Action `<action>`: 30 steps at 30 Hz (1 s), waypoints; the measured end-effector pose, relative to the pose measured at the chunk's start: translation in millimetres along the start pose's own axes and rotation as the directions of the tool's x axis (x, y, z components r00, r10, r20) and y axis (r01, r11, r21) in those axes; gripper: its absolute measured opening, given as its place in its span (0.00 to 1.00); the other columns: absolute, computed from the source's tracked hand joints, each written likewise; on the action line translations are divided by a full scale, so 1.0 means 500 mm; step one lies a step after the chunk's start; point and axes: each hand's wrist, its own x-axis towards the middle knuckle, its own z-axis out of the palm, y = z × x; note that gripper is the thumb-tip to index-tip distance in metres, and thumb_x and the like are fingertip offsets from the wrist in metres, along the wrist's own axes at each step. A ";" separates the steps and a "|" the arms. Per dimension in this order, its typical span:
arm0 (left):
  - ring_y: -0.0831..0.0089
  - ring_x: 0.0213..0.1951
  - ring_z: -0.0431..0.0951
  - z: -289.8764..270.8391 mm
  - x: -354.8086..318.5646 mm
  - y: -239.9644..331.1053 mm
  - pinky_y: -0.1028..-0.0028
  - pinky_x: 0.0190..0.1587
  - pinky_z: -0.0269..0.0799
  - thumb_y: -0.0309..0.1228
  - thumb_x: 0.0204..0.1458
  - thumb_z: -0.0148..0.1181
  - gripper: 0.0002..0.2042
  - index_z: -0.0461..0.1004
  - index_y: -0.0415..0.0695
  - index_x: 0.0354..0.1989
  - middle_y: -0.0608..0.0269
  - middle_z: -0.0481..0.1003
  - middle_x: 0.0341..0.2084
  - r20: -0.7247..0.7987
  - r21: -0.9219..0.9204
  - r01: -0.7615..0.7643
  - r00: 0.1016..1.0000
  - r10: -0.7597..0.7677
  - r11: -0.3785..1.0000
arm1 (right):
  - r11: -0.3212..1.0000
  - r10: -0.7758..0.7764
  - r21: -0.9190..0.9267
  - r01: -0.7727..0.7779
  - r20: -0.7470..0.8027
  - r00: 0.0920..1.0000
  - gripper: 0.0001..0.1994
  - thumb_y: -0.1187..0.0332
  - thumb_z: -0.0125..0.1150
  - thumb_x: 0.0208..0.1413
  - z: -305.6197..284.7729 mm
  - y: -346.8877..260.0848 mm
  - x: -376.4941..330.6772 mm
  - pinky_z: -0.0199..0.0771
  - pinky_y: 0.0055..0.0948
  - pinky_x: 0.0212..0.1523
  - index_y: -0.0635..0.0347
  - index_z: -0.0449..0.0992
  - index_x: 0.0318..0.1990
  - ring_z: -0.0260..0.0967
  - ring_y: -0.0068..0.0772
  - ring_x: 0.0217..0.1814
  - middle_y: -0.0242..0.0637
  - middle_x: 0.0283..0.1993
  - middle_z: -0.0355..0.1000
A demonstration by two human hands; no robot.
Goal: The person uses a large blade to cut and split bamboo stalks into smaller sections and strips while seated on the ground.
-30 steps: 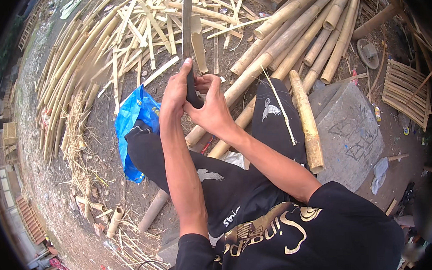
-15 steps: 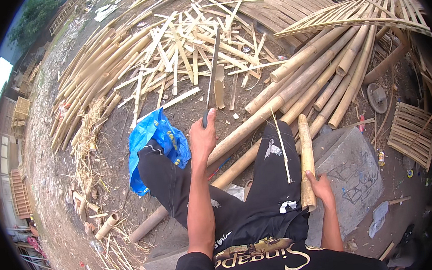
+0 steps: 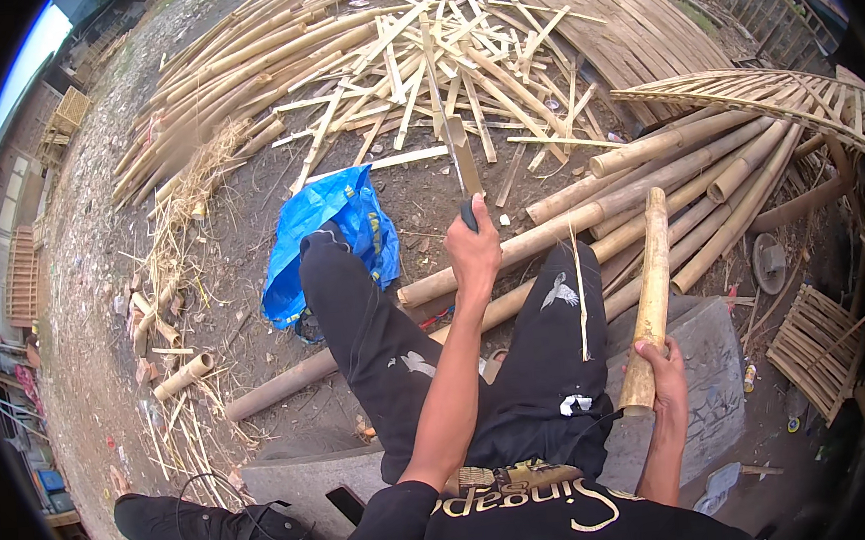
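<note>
My left hand, in the middle of the head view, is closed around the dark handle of a long-bladed knife. Its blade points up and away; the far end blends into the bamboo strips behind. My right hand grips the lower part of a short bamboo piece, tilted upright beside my right thigh. The blade and this bamboo are apart. A thin bamboo sliver rests along my right trouser leg. By my left knee lies a crumpled blue plastic bag.
Thick bamboo poles run past my knees to the right. Ahead is a heap of split bamboo strips, with more poles left of it. A concrete slab is beside me. Another person's dark-clothed leg shows lower left.
My left hand has moved right with the knife, whose blade has turned. The bamboo piece in my right hand now leans more to the right. The whole view has shifted too.
</note>
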 end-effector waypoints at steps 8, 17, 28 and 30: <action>0.71 0.16 0.75 -0.027 0.004 -0.018 0.65 0.19 0.79 0.53 0.65 0.50 0.31 0.70 0.33 0.21 0.62 0.65 0.11 0.044 -0.004 -0.051 0.998 0.051 0.999 | 0.950 -0.307 0.056 0.306 0.329 0.893 0.37 0.75 0.64 0.53 0.213 -0.109 0.080 0.81 0.30 0.31 0.59 0.54 0.70 0.77 0.32 0.32 0.40 0.41 0.72; 0.64 0.16 0.78 -0.064 0.021 0.028 0.64 0.20 0.75 0.55 0.63 0.51 0.32 0.74 0.33 0.22 0.55 0.72 0.13 0.170 -0.020 0.061 0.984 -0.057 0.998 | 0.532 -0.074 -0.565 0.631 0.712 0.699 0.51 0.70 0.74 0.41 0.336 -0.098 0.334 0.56 0.30 0.72 0.67 0.52 0.74 0.59 0.40 0.73 0.52 0.71 0.61; 0.74 0.18 0.74 -0.142 0.083 0.045 0.64 0.23 0.83 0.63 0.56 0.56 0.36 0.70 0.36 0.16 0.63 0.67 0.13 0.278 0.140 0.105 0.950 -0.141 0.985 | 0.733 -0.101 -0.454 0.507 0.664 0.741 0.49 0.71 0.73 0.41 0.305 -0.022 0.282 0.53 0.30 0.73 0.61 0.54 0.75 0.58 0.39 0.73 0.48 0.71 0.63; 0.72 0.18 0.75 -0.151 0.090 0.043 0.65 0.23 0.79 0.63 0.55 0.57 0.37 0.72 0.34 0.16 0.60 0.69 0.12 0.231 0.251 0.056 0.966 -0.116 0.966 | 0.822 -0.079 -0.396 0.410 0.634 0.770 0.47 0.74 0.71 0.47 0.312 0.003 0.258 0.73 0.33 0.56 0.57 0.52 0.75 0.72 0.39 0.55 0.47 0.59 0.70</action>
